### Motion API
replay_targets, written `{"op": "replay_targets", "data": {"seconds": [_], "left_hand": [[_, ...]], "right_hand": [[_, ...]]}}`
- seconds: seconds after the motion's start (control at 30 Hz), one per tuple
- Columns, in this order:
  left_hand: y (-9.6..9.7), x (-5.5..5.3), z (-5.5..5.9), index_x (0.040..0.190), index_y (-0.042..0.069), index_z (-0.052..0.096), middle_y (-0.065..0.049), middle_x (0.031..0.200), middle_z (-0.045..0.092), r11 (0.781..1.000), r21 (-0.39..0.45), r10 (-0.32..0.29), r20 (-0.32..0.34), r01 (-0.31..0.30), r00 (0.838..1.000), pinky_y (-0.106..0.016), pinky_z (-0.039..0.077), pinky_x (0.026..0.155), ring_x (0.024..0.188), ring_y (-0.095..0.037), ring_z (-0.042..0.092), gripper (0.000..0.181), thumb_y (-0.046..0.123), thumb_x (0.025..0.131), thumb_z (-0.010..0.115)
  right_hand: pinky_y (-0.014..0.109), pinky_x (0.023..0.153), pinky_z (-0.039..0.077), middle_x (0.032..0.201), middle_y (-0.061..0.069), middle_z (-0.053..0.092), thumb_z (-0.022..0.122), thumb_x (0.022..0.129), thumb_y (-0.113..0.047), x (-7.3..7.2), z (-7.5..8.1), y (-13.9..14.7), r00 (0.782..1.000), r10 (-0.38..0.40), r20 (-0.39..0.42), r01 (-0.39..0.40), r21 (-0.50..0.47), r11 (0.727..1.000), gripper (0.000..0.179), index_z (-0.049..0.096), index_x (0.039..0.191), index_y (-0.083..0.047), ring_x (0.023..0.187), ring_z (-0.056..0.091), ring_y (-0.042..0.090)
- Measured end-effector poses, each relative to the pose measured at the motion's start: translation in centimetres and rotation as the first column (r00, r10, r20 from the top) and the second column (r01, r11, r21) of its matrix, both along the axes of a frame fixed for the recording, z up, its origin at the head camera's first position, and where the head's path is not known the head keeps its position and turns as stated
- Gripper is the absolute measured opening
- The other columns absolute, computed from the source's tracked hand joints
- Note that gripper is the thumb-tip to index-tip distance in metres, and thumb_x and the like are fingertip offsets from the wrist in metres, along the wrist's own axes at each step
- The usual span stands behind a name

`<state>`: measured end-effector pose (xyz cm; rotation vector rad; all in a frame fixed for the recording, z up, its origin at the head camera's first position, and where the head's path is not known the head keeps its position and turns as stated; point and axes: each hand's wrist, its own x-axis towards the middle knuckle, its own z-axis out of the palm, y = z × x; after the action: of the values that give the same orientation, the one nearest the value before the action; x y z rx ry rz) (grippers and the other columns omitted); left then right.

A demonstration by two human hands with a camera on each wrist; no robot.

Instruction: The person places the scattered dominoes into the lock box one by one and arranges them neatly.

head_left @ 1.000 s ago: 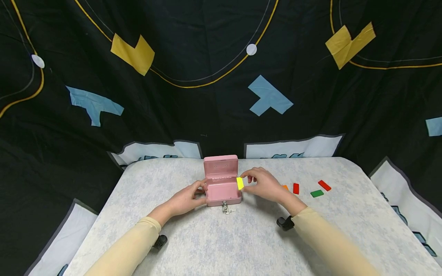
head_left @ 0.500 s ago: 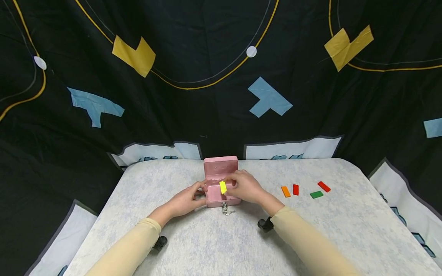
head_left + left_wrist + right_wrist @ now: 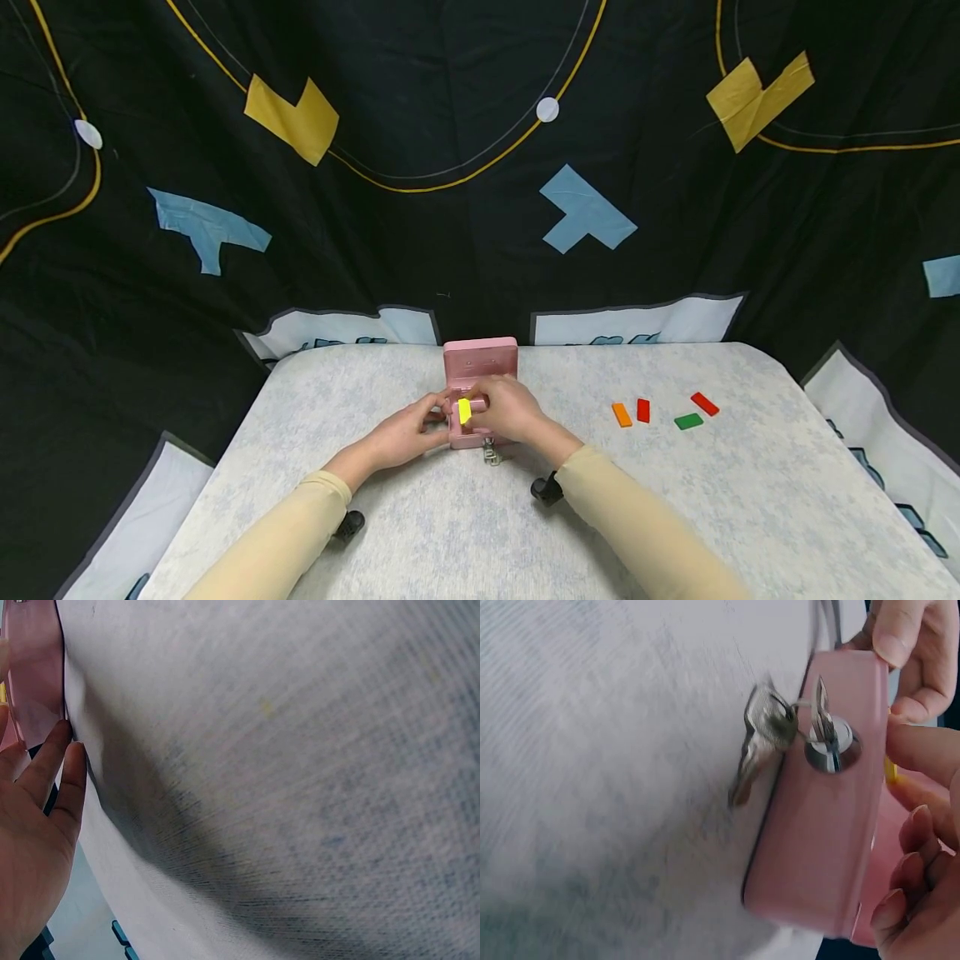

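Observation:
A pink metal cash box (image 3: 467,442) stands on the table with its lid (image 3: 480,358) raised. My left hand (image 3: 401,429) holds the box at its left side, the thumb by the front corner. Inside the box's opening, my right hand (image 3: 506,408) pinches a yellow domino-like block (image 3: 465,411) between thumb and fingers, close to the left wall. Only a sliver of the yellow block (image 3: 890,769) shows in the right wrist view. There, a key sits in the front lock (image 3: 832,746), and a second key (image 3: 769,720) hangs from its ring.
On the table (image 3: 420,533), right of the box, lie an orange block (image 3: 621,415), a red block (image 3: 643,410), a green block (image 3: 688,421) and another red block (image 3: 705,404). A black curtain (image 3: 465,250) hangs behind the table.
My right hand has carried the yellow block leftward from beside the box's right wall into its opening. The orange block has come into full view. My left hand has stayed at the box.

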<state>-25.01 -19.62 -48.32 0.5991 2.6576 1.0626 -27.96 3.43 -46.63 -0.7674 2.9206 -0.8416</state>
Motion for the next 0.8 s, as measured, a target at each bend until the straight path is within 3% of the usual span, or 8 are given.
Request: {"op": "replay_targets", "data": {"seconds": [0.27,0.53,0.8], "left_hand": [[0.0,0.0,0.0,0.119,0.018,0.053,-0.003,0.166,0.031,1.000,0.013,-0.016,-0.018,0.016,1.000,-0.047,0.046,0.105,0.130,-0.024,0.057,0.030,0.031,0.099,0.071],[-0.1,0.0,0.0,0.123,0.016,0.052,-0.002,0.166,0.030,1.000,0.016,-0.022,-0.019,0.023,1.000,-0.046,0.047,0.104,0.131,-0.024,0.056,0.034,0.032,0.098,0.071],[-0.1,0.0,-0.1,0.122,0.017,0.052,0.000,0.166,0.029,1.000,0.012,-0.018,-0.013,0.018,1.000,-0.044,0.048,0.102,0.131,-0.023,0.056,0.035,0.033,0.098,0.072]], "right_hand": [[0.037,0.083,0.053,0.105,-0.001,0.076,0.085,0.081,-0.027,-0.1,-0.4,-1.2,0.999,-0.015,0.041,0.013,0.043,0.999,0.034,0.077,0.111,-0.012,0.093,0.065,0.017],[0.031,0.074,0.051,0.094,-0.006,0.072,0.088,0.080,-0.032,-0.3,-0.6,-1.9,0.995,-0.029,0.091,0.021,0.086,0.996,0.033,0.078,0.107,-0.015,0.083,0.061,0.011],[0.032,0.077,0.051,0.103,-0.004,0.074,0.086,0.082,-0.030,-0.2,-0.8,-2.2,0.991,-0.058,0.123,0.046,0.102,0.994,0.034,0.078,0.112,-0.017,0.090,0.064,0.012]]}}
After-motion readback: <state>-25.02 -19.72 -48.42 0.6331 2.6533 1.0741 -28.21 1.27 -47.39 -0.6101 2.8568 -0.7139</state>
